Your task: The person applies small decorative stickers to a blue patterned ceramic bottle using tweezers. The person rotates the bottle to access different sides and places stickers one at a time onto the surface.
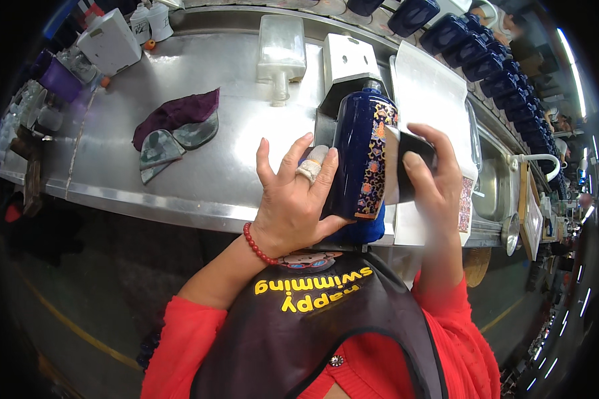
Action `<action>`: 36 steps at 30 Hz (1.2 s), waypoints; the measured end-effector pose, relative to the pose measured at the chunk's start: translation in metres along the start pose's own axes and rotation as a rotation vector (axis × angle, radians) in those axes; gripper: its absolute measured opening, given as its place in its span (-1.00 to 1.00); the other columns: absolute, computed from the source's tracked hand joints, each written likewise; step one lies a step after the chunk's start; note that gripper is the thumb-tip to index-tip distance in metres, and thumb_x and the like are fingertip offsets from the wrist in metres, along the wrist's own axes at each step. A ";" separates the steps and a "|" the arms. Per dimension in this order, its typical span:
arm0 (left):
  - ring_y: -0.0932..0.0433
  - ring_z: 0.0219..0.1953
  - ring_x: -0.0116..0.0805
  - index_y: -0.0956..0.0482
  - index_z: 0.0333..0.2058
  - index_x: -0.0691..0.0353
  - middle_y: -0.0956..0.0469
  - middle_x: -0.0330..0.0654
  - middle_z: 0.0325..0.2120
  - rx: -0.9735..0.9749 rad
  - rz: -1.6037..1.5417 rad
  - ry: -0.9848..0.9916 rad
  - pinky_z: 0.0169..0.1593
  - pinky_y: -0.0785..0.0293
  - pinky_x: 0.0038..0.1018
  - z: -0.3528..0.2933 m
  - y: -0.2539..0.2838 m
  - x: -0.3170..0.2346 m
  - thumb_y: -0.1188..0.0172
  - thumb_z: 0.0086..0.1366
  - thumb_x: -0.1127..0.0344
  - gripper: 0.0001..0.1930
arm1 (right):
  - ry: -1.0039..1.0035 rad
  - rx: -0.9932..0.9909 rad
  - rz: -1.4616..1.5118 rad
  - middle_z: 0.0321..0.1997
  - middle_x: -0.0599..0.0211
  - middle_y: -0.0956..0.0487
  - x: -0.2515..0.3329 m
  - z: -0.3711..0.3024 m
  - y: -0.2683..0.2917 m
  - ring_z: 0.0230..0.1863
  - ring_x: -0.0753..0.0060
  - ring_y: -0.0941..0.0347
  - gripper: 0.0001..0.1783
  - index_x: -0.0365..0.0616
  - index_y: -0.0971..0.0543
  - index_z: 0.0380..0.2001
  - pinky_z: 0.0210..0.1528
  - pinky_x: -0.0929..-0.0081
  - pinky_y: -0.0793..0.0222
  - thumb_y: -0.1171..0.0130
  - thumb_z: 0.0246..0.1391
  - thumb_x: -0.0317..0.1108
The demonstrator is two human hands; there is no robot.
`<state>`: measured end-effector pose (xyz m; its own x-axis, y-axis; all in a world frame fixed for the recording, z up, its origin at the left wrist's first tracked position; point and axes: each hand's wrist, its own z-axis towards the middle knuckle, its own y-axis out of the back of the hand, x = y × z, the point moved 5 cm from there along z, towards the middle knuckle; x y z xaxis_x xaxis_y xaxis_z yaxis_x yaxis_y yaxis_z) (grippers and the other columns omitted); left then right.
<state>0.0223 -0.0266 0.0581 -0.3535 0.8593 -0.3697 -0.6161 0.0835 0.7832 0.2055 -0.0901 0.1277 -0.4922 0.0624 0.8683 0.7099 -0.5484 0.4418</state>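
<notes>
"Since you are at the counter [233, 179], where do you have the blue bottle [358, 146]?"

"Right in front of me, close to the counter's near edge, its neck pointing away from me and its floral band [375, 156] turned to my right. A blue cloth [368, 231] shows just by its near end. Beyond the neck are a black block [333, 93] and a white box [350, 56]; which of them, if either, bears the bottle I can't tell."

"And your left hand [289, 199]?"

"It's at the bottle's left side, fingers well spread. The forefinger lies along the blue flank and the thumb reaches to the near end. One finger wears a whitish wrap [307, 171]. Whether they truly grip or only steady it, I can't tell."

"Your right hand [440, 183]?"

"Closed on a dark pad [419, 151], thumb on one face and the other fingers bent around it. A pale flat face [391, 163] shows between pad and floral band; I can't tell whether it belongs to the pad."

"What lies around you?"

"Over to my left, a purple cloth [176, 118] touching some grey-green pieces [158, 151]. Farther off, a clear bottle [281, 53], neck toward me. On my right, a white sheet [429, 83], then the sink [496, 193], with more dark blue bottles [468, 52] in rows beyond."
</notes>
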 end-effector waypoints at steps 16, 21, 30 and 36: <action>-0.22 0.38 0.06 -0.38 0.27 0.45 -0.60 0.06 -0.35 -0.026 -0.035 0.002 0.36 0.33 0.39 -0.003 -0.004 -0.002 -0.39 0.07 -0.31 0.02 | -0.162 0.057 0.059 0.00 0.22 -0.60 -0.009 -0.031 -0.004 -0.02 0.53 -0.53 -0.55 -0.29 -0.47 0.20 0.09 0.54 -0.45 -0.11 0.26 -0.44; -0.21 0.39 0.05 -0.40 0.26 0.46 -0.58 0.03 -0.36 -0.021 -0.048 -0.015 0.38 0.32 0.34 -0.004 -0.007 0.000 -0.43 0.02 -0.25 0.01 | -0.007 0.037 0.113 -0.10 0.29 -0.62 -0.034 -0.056 -0.005 -0.13 0.59 -0.52 -0.60 -0.29 -0.49 0.16 -0.04 0.58 -0.45 -0.12 0.25 -0.49; -0.21 0.38 0.06 -0.39 0.28 0.40 -0.58 0.05 -0.34 0.026 0.001 0.014 0.39 0.31 0.33 -0.003 -0.006 -0.002 -0.49 -0.09 -0.09 0.01 | 0.228 0.156 -0.355 -0.11 -0.07 -0.67 -0.001 -0.050 -0.033 -0.34 0.07 -0.67 -0.59 -0.29 -0.49 0.12 -0.27 0.36 -0.53 -0.14 0.18 -0.53; -0.16 0.36 0.08 -0.37 0.28 0.46 -0.55 0.07 -0.41 -0.025 -0.114 0.006 0.34 0.28 0.42 -0.009 -0.014 0.007 -0.39 0.04 -0.26 0.02 | 0.144 -0.064 -0.128 -0.26 0.22 -0.61 -0.004 -0.053 0.009 -0.28 0.42 -0.55 -0.71 -0.28 -0.53 -0.01 -0.23 0.43 -0.48 -0.22 0.20 -0.52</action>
<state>0.0216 -0.0259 0.0401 -0.2841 0.8419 -0.4587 -0.6702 0.1678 0.7230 0.1873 -0.1398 0.1162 -0.6464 0.0177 0.7628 0.6059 -0.5957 0.5273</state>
